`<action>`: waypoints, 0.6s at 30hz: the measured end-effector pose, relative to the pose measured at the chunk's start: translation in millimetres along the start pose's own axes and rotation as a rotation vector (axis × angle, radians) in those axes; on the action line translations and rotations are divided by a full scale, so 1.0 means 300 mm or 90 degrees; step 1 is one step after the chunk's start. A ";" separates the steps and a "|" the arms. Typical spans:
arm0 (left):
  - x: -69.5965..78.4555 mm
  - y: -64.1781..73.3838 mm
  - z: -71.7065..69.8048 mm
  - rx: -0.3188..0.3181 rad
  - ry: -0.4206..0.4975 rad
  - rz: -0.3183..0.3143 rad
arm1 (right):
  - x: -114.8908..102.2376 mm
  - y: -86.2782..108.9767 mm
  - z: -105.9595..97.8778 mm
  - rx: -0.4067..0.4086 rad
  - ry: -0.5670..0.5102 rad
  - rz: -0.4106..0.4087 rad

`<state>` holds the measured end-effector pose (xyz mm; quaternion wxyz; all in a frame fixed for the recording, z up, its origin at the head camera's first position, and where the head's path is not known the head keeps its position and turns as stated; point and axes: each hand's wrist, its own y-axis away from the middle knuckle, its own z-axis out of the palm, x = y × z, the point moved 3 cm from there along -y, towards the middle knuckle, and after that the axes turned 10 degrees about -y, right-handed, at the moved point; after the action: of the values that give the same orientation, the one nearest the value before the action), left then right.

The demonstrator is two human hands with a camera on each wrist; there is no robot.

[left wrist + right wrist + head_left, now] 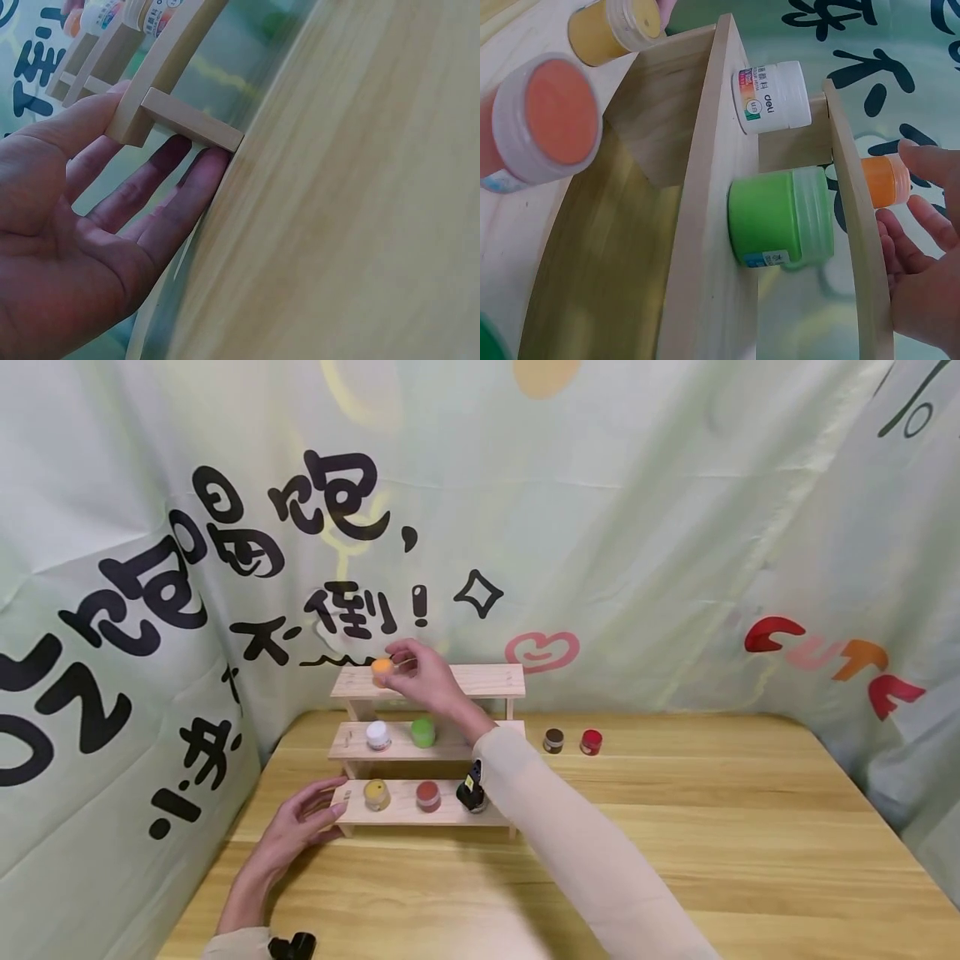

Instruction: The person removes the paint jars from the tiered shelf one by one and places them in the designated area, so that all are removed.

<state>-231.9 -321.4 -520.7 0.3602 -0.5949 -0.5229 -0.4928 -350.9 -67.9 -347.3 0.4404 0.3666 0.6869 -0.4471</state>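
A three-tier wooden display stand [457, 817] stands on the table. At its top tier, my right hand [427, 677] pinches an orange paint jar [885, 181] around the lid between thumb and fingers. My left hand [296, 822] holds the left end of the bottom tier, its thumb at the board and its fingers by the leg [193, 120]. The middle tier bears a white jar [378, 736] and a green jar [423, 732]. On the bottom tier sit a yellow jar [377, 795] and a coral-red jar [428, 796]; the right wrist's camera partly hides a dark green one.
A dark brown jar [553, 741] and a red jar [591, 742] stand on the wooden table [712, 827] right of the stand. A printed curtain [637, 543] hangs behind the table and along both sides.
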 end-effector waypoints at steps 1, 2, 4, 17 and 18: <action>0.001 0.000 0.001 0.000 0.000 0.000 | 0.002 -0.006 0.002 0.003 0.008 0.006; 0.002 0.000 0.002 0.000 -0.001 -0.002 | 0.003 -0.011 0.005 0.006 0.016 0.013; 0.004 -0.001 0.002 0.001 -0.003 -0.005 | 0.005 -0.020 0.009 0.013 0.033 0.022; 0.009 0.003 0.000 0.004 -0.007 -0.012 | 0.013 -0.028 0.023 0.030 0.069 0.051; 0.010 0.002 0.000 0.004 -0.007 -0.011 | 0.014 -0.028 0.023 0.031 0.067 0.051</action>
<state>-231.2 -320.7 -517.7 0.3551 -0.5919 -0.5318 -0.4907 -357.9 -76.7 -350.2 0.4120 0.4275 0.6828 -0.4257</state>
